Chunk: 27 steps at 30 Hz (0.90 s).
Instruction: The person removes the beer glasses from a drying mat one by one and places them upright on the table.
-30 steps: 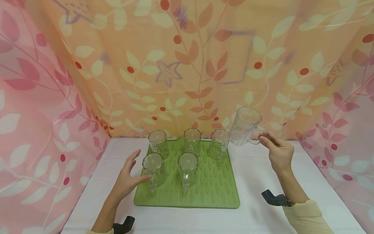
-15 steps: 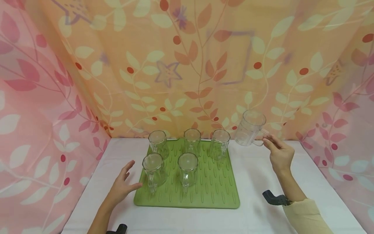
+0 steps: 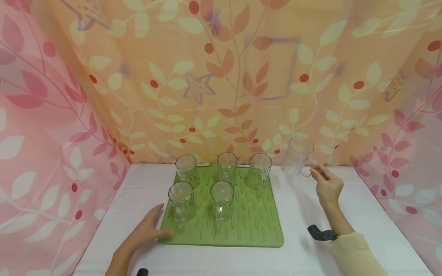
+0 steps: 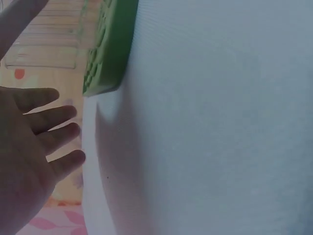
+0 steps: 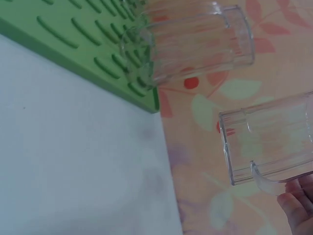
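Observation:
My right hand (image 3: 329, 188) pinches the handle of a clear glass mug (image 3: 297, 155) and holds it in the air, slightly tilted, right of the green ridged mat (image 3: 246, 230). In the right wrist view the held mug (image 5: 274, 139) hangs apart from the mat, its handle at my fingers (image 5: 296, 208). On the mat stand several like mugs, three in the back row, among them the back right mug (image 3: 260, 170), and two in front, the front left mug (image 3: 182, 201) and the front middle mug (image 3: 222, 201). My left hand (image 3: 146, 228), fingers spread, holds nothing beside the mat's front left corner.
A white tabletop (image 3: 304, 245) surrounds the mat. Patterned orange cloth (image 3: 224, 76) rises behind it, and pink cloth (image 3: 41, 153) hangs at both sides. Black wrist mounts show at both wrists, such as the right mount (image 3: 321, 233).
My left hand has drawn back from the front left mug toward the near edge. My right hand has carried its mug a little rightward and lower, away from the mat.

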Available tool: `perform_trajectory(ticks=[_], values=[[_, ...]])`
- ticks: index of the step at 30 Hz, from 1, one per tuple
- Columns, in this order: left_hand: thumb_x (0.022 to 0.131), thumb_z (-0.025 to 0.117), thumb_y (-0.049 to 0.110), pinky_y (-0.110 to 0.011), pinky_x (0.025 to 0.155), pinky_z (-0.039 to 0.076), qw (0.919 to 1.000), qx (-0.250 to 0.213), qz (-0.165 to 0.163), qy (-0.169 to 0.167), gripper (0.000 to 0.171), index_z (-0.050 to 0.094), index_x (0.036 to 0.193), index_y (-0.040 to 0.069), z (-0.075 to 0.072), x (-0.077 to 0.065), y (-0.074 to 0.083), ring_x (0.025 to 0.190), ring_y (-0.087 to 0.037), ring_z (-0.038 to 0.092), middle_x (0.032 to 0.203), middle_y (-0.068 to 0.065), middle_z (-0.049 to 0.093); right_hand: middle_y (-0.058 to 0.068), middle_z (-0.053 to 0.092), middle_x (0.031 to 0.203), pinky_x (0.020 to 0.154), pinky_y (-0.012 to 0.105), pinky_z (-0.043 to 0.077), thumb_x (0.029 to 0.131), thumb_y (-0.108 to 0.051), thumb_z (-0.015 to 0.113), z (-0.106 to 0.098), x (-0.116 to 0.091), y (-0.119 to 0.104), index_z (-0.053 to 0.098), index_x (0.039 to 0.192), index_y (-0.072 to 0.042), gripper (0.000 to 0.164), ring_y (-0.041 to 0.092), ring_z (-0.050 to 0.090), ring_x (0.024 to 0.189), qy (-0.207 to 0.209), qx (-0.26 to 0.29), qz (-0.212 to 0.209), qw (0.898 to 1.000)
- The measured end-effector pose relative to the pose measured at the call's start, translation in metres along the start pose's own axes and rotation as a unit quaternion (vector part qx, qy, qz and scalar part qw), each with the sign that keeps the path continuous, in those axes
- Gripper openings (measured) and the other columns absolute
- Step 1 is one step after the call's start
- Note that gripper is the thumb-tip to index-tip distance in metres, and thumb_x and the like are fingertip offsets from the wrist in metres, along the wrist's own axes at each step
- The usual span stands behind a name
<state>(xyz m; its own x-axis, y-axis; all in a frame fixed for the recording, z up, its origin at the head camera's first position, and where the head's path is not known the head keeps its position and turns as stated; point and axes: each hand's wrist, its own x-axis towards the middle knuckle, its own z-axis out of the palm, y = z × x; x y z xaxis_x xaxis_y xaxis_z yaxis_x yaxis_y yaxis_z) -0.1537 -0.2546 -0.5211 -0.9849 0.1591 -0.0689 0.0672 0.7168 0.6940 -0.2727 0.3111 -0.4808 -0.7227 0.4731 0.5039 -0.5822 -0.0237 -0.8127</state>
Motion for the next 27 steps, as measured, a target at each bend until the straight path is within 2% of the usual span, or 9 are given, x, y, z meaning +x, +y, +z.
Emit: perform_trajectory(ticks=[1,3,6,10,14,20,27], values=[[0.063,0.079,0.045,-0.060,0.104,0.019,1.0000,0.001,-0.004,-0.005,0.108,0.024,0.140,-0.006,0.001,0.000,-0.001,0.129,-0.047,0.024,0.140,-0.031,0.028,0.003,0.071,0.080,0.062,0.014,0.053,0.071,0.010,0.071,0.003,-0.002,-0.004,0.061,0.103,0.016,0.034,0.008,0.066,0.067,0.006,-0.008,0.001,1.000],[0.062,0.079,0.047,-0.060,0.104,0.020,0.9998,0.011,-0.009,-0.011,0.108,0.025,0.139,-0.007,0.003,-0.001,-0.002,0.129,-0.047,0.024,0.139,-0.031,0.030,-0.001,0.070,0.078,0.062,0.014,0.052,0.072,0.008,0.072,0.008,-0.005,-0.011,0.060,0.102,0.019,0.034,0.006,0.065,0.065,0.021,-0.065,0.009,0.998],[0.059,0.079,0.051,-0.060,0.104,0.022,0.9991,0.039,-0.012,-0.006,0.110,0.029,0.138,-0.007,0.005,-0.002,-0.004,0.128,-0.047,0.027,0.138,-0.029,0.033,0.000,0.070,0.077,0.061,0.014,0.052,0.070,0.012,0.071,0.009,-0.005,-0.008,0.060,0.101,0.020,0.034,0.007,0.065,0.065,0.034,-0.059,0.033,0.997],[0.055,0.078,0.056,-0.061,0.102,0.023,0.9968,0.080,0.000,0.009,0.111,0.034,0.136,-0.005,0.008,-0.004,-0.006,0.127,-0.047,0.029,0.137,-0.028,0.036,-0.004,0.069,0.075,0.060,0.013,0.052,0.071,0.011,0.070,0.007,-0.006,0.001,0.061,0.101,0.018,0.032,0.005,0.065,0.064,0.045,-0.084,0.038,0.995],[0.053,0.078,0.057,-0.063,0.101,0.022,0.9948,0.100,0.016,0.013,0.112,0.035,0.135,-0.006,0.009,-0.006,-0.006,0.128,-0.047,0.027,0.137,-0.027,0.037,-0.010,0.068,0.072,0.060,0.011,0.051,0.073,0.010,0.069,0.005,-0.005,0.010,0.063,0.099,0.017,0.028,0.000,0.063,0.061,0.058,-0.130,0.043,0.989],[0.052,0.079,0.056,-0.063,0.102,0.021,0.9936,0.112,0.018,-0.005,0.113,0.035,0.136,-0.005,0.010,-0.005,-0.007,0.129,-0.046,0.026,0.139,-0.025,0.037,-0.016,0.064,0.072,0.059,0.007,0.049,0.075,0.006,0.069,0.000,-0.007,0.019,0.065,0.100,0.012,0.026,-0.004,0.061,0.061,0.081,-0.177,0.049,0.980],[0.051,0.082,0.051,-0.063,0.102,0.021,0.9942,0.105,0.021,-0.007,0.112,0.035,0.136,-0.006,0.010,-0.007,-0.006,0.130,-0.045,0.026,0.139,-0.024,0.037,-0.020,0.061,0.070,0.059,0.005,0.047,0.075,0.002,0.071,0.003,-0.014,0.029,0.067,0.099,0.009,0.025,-0.007,0.058,0.062,0.098,-0.213,0.040,0.971]])
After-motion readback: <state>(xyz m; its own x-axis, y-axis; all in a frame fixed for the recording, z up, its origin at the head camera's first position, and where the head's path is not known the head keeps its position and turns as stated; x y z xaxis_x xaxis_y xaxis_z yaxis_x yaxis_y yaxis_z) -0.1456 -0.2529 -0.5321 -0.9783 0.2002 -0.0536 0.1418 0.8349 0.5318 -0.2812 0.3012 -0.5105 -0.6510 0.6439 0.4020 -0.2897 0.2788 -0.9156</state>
